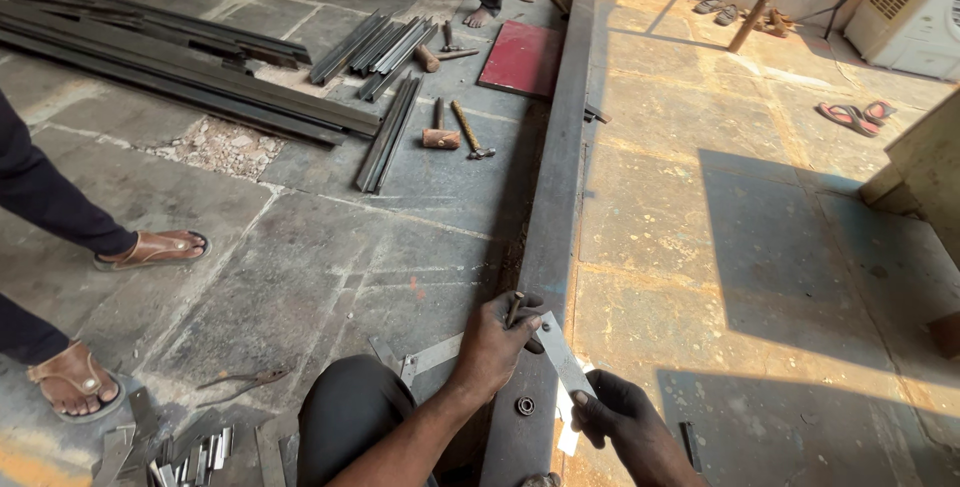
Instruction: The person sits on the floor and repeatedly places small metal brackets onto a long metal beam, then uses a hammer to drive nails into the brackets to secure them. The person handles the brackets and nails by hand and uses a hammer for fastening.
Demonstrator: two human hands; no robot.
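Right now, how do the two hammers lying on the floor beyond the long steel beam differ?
The left hammer has a short, dark handle and a blocky, rust-brown head lying toward the camera. The right hammer has a longer, yellowish handle and a smaller, dark head. Both lie side by side on the stone floor, heads nearest the camera, left of the long steel beam.

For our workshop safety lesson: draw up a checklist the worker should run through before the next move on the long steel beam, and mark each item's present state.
1. Left hand steadies the flat metal strip on the long steel beam: ok.
2. Right hand grips the strip's lower end: ok.
3. Gloves on the hands: not ok, both bare.
4. Hammers within reach: not ok, far up the floor.
5. Bystander's sandalled feet clear of the beam: ok.
6. Strip aligned with the beam's hole: cannot tell.
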